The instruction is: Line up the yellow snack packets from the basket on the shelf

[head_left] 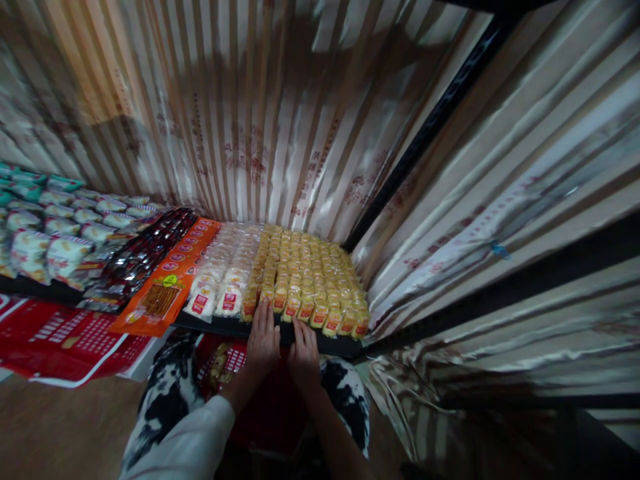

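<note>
On the far left of a dark shelf [327, 343], teal-topped packs [27, 178] lie behind rows of white packs [31, 247]. A red printed sheet [75, 337] hangs below them. Next come dark shiny packets [143, 257], then a flat orange packet [177, 267] reaching over the shelf's front edge. Beside it run 2 columns of clear-wrapped white packs [230, 280] with red labels at the front. The left hand [263, 337] has its fingertips at the front of the yellow packs [307, 273], near their left side; its fingers are straight and close together, and I cannot tell whether its grip holds one. The yellow packs stand in tight rows at the shelf's right end. The right hand [303, 347] is just beside, fingertips low at the same front row; its grip looks narrow, any hold unclear. Further right, a black post [425, 147] slants before striped curtains [500, 220].
</note>
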Demonstrator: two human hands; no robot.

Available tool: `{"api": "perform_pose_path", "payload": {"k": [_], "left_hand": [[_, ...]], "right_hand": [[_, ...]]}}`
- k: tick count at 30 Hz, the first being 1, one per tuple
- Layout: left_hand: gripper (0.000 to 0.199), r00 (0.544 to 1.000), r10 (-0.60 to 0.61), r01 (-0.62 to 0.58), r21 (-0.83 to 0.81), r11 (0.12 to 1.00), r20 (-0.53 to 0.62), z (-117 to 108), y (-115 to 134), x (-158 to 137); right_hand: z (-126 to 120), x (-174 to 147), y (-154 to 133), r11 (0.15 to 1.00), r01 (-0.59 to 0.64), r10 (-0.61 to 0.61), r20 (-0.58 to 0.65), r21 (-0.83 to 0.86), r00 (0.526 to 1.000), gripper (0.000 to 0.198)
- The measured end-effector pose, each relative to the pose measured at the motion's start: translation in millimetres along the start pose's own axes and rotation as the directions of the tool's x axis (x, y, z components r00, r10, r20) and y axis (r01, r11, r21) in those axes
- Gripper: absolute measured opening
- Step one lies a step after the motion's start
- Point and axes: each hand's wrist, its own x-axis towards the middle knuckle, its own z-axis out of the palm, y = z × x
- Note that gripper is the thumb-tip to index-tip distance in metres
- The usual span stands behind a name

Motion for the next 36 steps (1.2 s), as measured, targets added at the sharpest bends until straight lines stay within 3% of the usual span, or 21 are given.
{"api": "perform_pose_path", "payload": {"k": [9, 16, 22, 27, 32, 36], "left_hand": [[0.047, 1.0, -0.002, 0.002, -0.003, 1.0, -0.007, -5.4, 1.1, -3.1], [0.053, 0.984, -0.108, 0.111, 0.013, 0.994, -0.143, -22.0, -1.5, -20.8], [0.054, 0.986, -0.144, 0.14, -0.053, 0.989, -0.088, -27.4, -14.8, -10.8], [0.053, 0.995, -0.092, 0.089, -0.075, 0.993, -0.042, -25.9, -22.8, -11.7], [0.053, 0.983, -0.182, 0.18, -0.107, 0.978, -0.009, -28.4, -25.5, -10.7], [0.053, 0.991, -0.13, 0.127, -0.106, 0.986, -0.017, -29.1, -27.4, -7.1]], "right_hand": [[3.5, -0.4, 4.8, 0.999, 0.034, -0.034, -0.003, -0.023, 0.999, 0.057], [-0.9, 0.4, 2.0, 0.999, 0.041, -0.041, 0.01, -0.006, 0.999, 0.06], [-2.4, 1.2, 0.1, 0.999, 0.05, -0.05, 0.021, -0.019, 0.999, 0.062], [-0.8, 0.7, 0.0, 0.999, 0.043, -0.042, 0.023, -0.023, 0.999, 0.062], [-1.2, 0.6, -0.1, 0.999, 0.037, -0.037, 0.03, -0.013, 0.999, 0.061], [-0.2, 0.6, 0.7, 0.999, 0.042, -0.041, 0.015, -0.013, 0.999, 0.062]]}}
